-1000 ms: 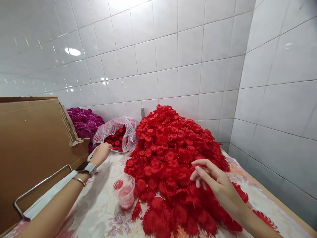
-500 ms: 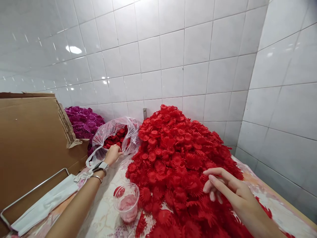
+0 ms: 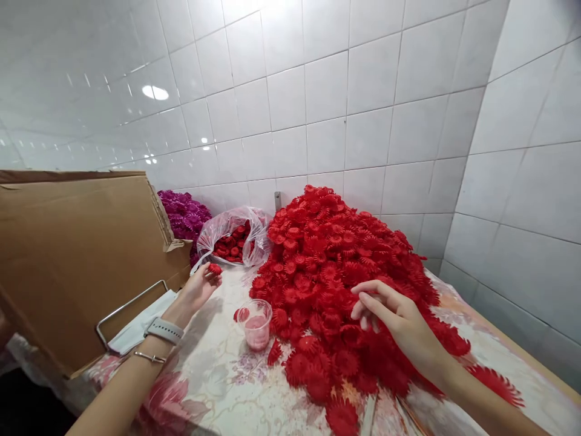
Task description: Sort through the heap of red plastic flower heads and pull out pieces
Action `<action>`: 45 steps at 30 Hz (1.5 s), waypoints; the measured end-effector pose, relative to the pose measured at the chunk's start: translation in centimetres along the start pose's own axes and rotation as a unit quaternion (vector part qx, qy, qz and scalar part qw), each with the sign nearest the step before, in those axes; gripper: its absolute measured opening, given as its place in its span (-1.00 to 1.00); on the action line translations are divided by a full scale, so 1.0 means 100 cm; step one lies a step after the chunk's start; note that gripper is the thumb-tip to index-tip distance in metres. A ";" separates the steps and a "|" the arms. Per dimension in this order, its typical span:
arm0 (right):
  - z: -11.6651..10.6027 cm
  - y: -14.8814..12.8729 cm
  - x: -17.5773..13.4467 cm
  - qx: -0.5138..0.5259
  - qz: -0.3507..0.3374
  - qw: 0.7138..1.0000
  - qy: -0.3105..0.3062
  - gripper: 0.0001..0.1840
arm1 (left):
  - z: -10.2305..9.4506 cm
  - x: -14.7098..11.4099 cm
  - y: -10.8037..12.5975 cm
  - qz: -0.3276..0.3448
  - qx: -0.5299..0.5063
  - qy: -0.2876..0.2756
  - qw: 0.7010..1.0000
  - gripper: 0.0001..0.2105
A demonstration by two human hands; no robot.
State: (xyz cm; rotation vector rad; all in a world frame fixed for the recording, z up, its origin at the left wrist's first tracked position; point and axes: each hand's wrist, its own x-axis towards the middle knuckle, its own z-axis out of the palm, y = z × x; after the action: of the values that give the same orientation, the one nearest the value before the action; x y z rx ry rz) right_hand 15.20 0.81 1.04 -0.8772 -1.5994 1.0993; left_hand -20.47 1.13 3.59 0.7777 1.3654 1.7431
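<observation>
A small red flower point(image 3: 215, 268) lies at the fingertips of my left hand point(image 3: 203, 286), just in front of a clear plastic bag point(image 3: 261, 233). The hand pinches it lightly between thumb and fingers, probably to spare its petals. The bag rests with its mouth toward me, which seems to keep the dark red flowers point(image 3: 233, 247) inside within reach. A clear cup point(image 3: 256, 327) with pinkish contents stands upright between my arms, presumably convenient to either side. To its right rises the heap of fringed red petals point(image 3: 340, 260), spread toward me across the counter point(image 3: 213, 378). Beyond my left arm, a cardboard box point(image 3: 91, 254) partly hides some purple flowers point(image 3: 184, 215). My left arm extends forward, palm turned partly upward. My right hand point(image 3: 385, 309) is poised over the heap, fingers loosely curled, thumb and forefinger nearly meeting; against so much red, I cannot tell whether they grip a petal.
</observation>
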 end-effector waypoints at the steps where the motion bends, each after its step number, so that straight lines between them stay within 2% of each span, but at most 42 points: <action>1: 0.002 0.000 -0.001 -0.001 -0.005 1.000 -0.002 -0.71 | 0.001 -0.008 0.000 -0.005 -0.022 -0.002 1.000 -0.69; 5: 0.003 0.007 -0.003 -0.013 -0.004 1.000 0.000 -0.70 | 0.013 -0.037 0.001 -0.003 -0.081 -0.015 0.997 -0.67; 10: -0.007 0.014 0.001 -0.004 0.004 1.000 0.017 -0.68 | 0.040 -0.068 0.007 0.001 -0.116 -0.047 0.992 -0.73; 14: -0.016 0.014 0.003 0.008 -0.008 0.999 0.042 -0.69 | 0.068 -0.087 0.006 -0.006 -0.128 -0.129 0.983 -0.71; 17: -0.019 0.013 0.004 0.011 -0.017 0.998 0.058 -0.73 | 0.093 -0.100 -0.003 -0.018 -0.098 -0.196 0.976 -0.60; 19: -0.019 0.013 0.004 0.013 -0.021 0.998 0.063 -0.75 | 0.109 -0.107 -0.012 -0.024 -0.079 -0.215 0.973 -0.52; 25: -0.018 0.014 0.004 0.018 -0.023 0.998 0.060 -0.79 | 0.144 -0.120 -0.041 -0.022 -0.069 -0.194 0.978 -0.48; 28: -0.018 0.014 0.003 0.018 -0.023 0.998 0.057 -0.80 | 0.156 -0.121 -0.050 -0.039 -0.081 -0.214 0.973 -0.50; 34: -0.019 0.016 0.004 0.018 -0.024 0.998 0.056 -0.82 | 0.167 -0.116 -0.057 -0.058 -0.139 -0.229 0.962 -0.65; 38: -0.018 0.017 0.003 0.018 -0.018 0.999 0.046 -0.84 | 0.164 -0.111 -0.061 -0.056 -0.154 -0.216 0.962 -0.73; 45: -0.017 0.016 0.001 0.016 -0.013 0.999 0.045 -0.83 | 0.158 -0.108 -0.059 -0.050 -0.150 -0.248 0.956 -0.75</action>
State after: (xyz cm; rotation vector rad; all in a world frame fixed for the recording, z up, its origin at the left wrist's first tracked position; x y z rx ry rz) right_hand 16.90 1.84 -0.19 -0.8714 -1.5114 1.0493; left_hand -0.57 0.45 1.57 0.8800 0.7690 1.4942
